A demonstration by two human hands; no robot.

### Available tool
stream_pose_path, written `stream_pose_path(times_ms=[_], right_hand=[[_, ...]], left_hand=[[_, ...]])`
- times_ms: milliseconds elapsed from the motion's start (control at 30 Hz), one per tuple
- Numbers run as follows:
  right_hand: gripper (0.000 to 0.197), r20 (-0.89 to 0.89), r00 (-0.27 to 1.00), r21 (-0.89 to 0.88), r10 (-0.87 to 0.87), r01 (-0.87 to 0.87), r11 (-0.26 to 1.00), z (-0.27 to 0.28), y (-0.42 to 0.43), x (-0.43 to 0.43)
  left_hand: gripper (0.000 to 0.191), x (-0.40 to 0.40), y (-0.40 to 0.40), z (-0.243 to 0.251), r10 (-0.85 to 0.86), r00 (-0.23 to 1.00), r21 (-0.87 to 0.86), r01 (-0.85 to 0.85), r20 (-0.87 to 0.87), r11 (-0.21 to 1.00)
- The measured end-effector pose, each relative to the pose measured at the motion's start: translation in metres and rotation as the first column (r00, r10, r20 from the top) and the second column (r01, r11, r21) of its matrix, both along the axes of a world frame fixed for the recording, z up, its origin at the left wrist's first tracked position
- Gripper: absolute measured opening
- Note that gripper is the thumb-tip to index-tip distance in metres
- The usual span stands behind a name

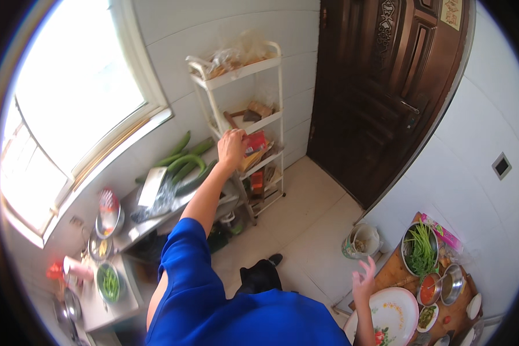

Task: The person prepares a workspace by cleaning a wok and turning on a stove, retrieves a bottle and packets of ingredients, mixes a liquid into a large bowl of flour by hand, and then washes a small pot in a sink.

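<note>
My left hand (232, 147) reaches out to the white shelf rack (247, 74), its fingers curled beside a red packet (255, 142). Whether the fingers grip that packet or only overlap it cannot be made out. Under the packet, yellowish-brown packages (251, 161) rest on a lower shelf. My right hand (363, 279) is raised with nothing in it, fingers spread. It hovers above the rim side of a large floral enamel tray (387, 313) and near a waste bin (361, 242) with a liner.
Long green gourds (186, 166) lie on the counter below the window. A plate of cut green vegetables (108, 283) stands farther left. The wooden table (385, 281) at right holds a bowl of leafy greens (420, 248) and a bowl of red sauce (428, 289). A dark door (372, 95) is ahead.
</note>
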State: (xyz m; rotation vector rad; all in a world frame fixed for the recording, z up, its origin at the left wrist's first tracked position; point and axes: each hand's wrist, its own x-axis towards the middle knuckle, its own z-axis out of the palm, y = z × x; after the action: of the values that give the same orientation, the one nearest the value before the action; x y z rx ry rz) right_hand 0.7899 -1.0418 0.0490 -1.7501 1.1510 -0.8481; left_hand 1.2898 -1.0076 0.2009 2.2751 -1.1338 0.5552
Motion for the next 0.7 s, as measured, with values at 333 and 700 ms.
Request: stream_pose_path(times_ms=[333,700], right_hand=[[0.055,0.033,0.938,0.276,-0.346,0.324,0.905,-0.025,0.017,0.090],[0.055,-0.057,0.965,0.274,-0.255,0.261,0.926,0.007,0.018,0.141]], left_hand=[[0.012,0.177,-0.119,-0.043,0.074,0.982,0.119,-0.095,0.171,0.988],[0.054,0.162,-0.108,-0.074,0.048,0.998,0.504,-0.061,0.040,0.862]])
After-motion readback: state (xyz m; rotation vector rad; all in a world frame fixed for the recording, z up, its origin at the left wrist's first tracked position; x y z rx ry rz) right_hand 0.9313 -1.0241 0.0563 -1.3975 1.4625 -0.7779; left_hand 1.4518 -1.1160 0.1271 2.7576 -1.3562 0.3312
